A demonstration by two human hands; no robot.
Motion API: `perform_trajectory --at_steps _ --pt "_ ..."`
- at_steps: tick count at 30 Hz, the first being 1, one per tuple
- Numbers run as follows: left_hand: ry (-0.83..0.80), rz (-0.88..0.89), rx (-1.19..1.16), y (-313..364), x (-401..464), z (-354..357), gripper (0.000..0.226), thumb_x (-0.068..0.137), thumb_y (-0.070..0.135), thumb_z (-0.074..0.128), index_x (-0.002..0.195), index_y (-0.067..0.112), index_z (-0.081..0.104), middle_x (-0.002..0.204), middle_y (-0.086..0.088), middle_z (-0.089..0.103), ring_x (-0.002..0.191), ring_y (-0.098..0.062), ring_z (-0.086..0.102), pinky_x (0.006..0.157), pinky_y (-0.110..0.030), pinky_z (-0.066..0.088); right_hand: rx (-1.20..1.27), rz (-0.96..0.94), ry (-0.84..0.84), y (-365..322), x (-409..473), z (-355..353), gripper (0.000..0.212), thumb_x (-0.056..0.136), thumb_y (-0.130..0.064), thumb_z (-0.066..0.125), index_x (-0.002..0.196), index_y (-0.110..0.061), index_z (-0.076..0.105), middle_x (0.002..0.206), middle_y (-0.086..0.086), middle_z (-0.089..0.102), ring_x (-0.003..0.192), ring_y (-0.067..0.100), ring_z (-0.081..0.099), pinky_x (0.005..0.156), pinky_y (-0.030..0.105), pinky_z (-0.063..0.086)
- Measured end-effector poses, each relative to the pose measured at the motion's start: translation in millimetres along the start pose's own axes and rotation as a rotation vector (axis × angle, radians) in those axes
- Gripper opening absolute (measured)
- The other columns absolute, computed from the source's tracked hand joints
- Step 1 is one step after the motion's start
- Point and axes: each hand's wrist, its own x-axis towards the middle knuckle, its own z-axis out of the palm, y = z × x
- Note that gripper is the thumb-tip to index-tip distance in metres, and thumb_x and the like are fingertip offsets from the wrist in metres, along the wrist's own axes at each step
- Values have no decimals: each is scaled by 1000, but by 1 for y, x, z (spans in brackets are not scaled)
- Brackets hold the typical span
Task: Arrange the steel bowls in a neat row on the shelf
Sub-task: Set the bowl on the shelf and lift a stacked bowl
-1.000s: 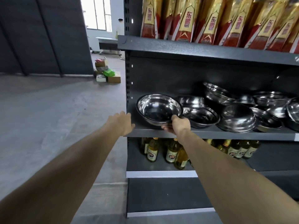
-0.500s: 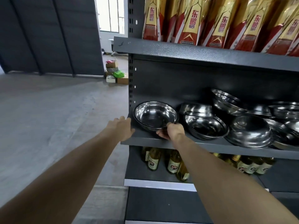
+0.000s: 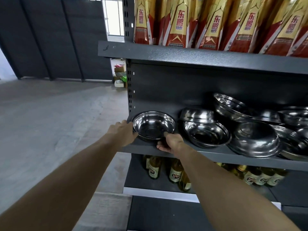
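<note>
Gleaming round steel bowl [image 3: 154, 125] upright, right hand [image 3: 172, 143] grip pinching rim, left hand [image 3: 124, 133] touching.

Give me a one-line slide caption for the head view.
Both hands, left hand and right hand, seat the leftmost steel bowl on the shelf.

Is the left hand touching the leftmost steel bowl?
Touching. The head view shows the left hand with fingertips pressed against the left rim of the leftmost steel bowl, no gap visible.
</note>
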Motion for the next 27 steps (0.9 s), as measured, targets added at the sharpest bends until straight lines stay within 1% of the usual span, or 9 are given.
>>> perform_trajectory --at_steps 2,4,7,8,12,17,22,25,27 --pt "4 6 -2 9 1 -4 51 97 53 40 136 19 47 127 -10 54 116 -31 54 90 -42 45 -31 -3 12 -5 -3 -9 28 103 -28 51 109 -2 59 80 15 68 60 23 68 45 26 57" --pt "6 17 -5 19 3 -7 52 97 53 40 137 20 46 129 -10 54 117 -31 54 92 -44 46 -47 -15 54 -13 -4 -20 28 102 -29 52 104 -2 60 76 14 67 56 22 67 44 26 57" --pt "19 41 -17 40 9 -12 54 96 54 40 138 20 46 132 -11 54 119 -31 53 96 -45 46 -14 -63 140 -29 -5 -44 29 101 -28 54 87 -3 60 68 12 65 52 21 64 40 25 54" --pt "25 51 -23 48 12 -14 55 96 55 40 138 21 46 135 -10 53 121 -31 52 97 -46 46 7 -80 168 -34 -6 -54 28 101 -28 54 87 -4 59 68 12 66 52 21 63 39 25 53" --pt "22 106 34 92 24 -20 63 95 58 38 147 22 38 150 -9 42 135 -32 43 107 -47 39 66 -111 270 -49 -11 -105 26 100 -27 55 100 -2 63 81 15 70 51 20 62 41 26 52" --pt "0 194 54 151 36 -22 61 96 57 38 144 19 41 148 -11 43 133 -32 44 107 -45 39 112 -109 378 -54 -18 -176 28 102 -27 50 90 -4 61 70 9 67 47 16 59 38 23 49" --pt "-18 255 58 203 43 -18 68 97 58 35 153 21 28 155 -11 34 138 -32 38 110 -45 37 154 -116 443 -51 -21 -226 30 101 -29 50 97 -4 65 72 8 68 48 16 60 39 21 49" --pt "-20 287 58 226 46 -14 66 97 59 35 151 20 32 160 -9 25 139 -32 37 108 -46 39 189 -109 448 -51 -21 -245 32 100 -32 52 95 -4 66 67 8 68 45 15 61 37 20 48" --pt "-18 309 60 237 49 -10 66 97 59 35 151 21 32 161 -10 24 141 -30 34 108 -48 39 198 -113 444 -53 -19 -253 35 100 -36 53 101 -3 66 67 8 70 47 16 63 39 21 49"
